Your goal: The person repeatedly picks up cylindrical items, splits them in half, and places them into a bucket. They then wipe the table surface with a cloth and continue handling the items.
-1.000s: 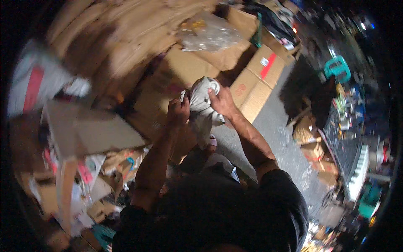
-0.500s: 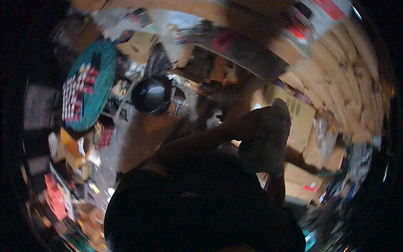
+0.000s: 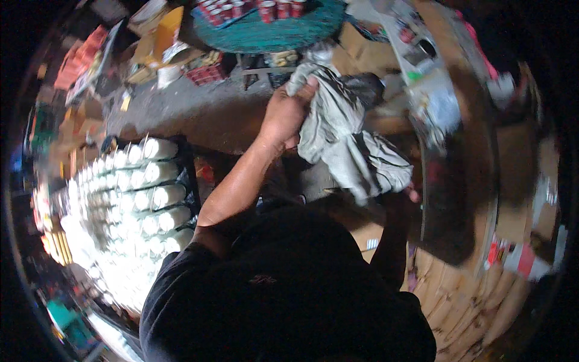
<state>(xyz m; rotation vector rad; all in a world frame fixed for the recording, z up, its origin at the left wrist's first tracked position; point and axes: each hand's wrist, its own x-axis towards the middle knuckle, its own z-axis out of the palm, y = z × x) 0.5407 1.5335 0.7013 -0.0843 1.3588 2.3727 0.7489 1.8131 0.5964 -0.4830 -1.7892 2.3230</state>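
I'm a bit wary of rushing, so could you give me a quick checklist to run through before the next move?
1. Left hand closed on the cloth: ok, it grips the upper left end.
2. Right hand gripping the cloth: cannot tell; only a little of it shows by the lower right end, the rest being dark or hidden.
3. Cloth spread flat: not ok, it hangs bunched and creased.
4. Cloth apart from the white cylinders: ok, they stand off to the left.
5. Red containers on the green table: ok; what they hold, cannot tell.
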